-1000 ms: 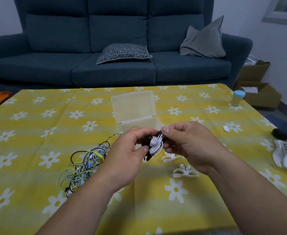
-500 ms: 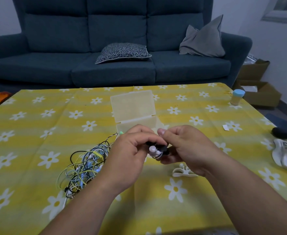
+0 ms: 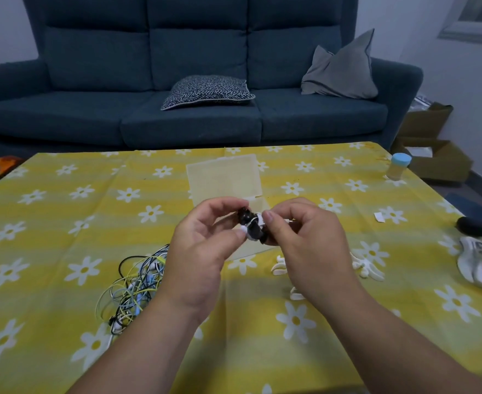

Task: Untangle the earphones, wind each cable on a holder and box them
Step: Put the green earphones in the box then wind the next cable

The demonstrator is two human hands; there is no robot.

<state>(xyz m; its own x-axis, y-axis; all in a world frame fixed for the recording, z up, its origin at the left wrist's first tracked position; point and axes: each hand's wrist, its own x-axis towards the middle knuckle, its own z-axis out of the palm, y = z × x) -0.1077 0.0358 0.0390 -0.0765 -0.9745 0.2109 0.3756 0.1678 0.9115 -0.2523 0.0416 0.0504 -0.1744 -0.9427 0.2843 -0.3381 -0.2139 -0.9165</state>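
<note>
Winding is the step in hand: both hands hold a black holder (image 3: 251, 227) wrapped in white cable (image 3: 258, 220) just above the counter (image 3: 63, 223), in front of the open clear box (image 3: 224, 177). The left hand (image 3: 203, 251) has its grip pinching the holder's left side between thumb and curled fingers. The right hand (image 3: 311, 245) pinches the other side, thumb on the cable. The tangle of earphones (image 3: 137, 285) lies to the left, unsorted, and spare white holders (image 3: 366, 264) lie to the right. Next, I judge, any loose end needs tucking in before the bundle goes into the box.
</note>
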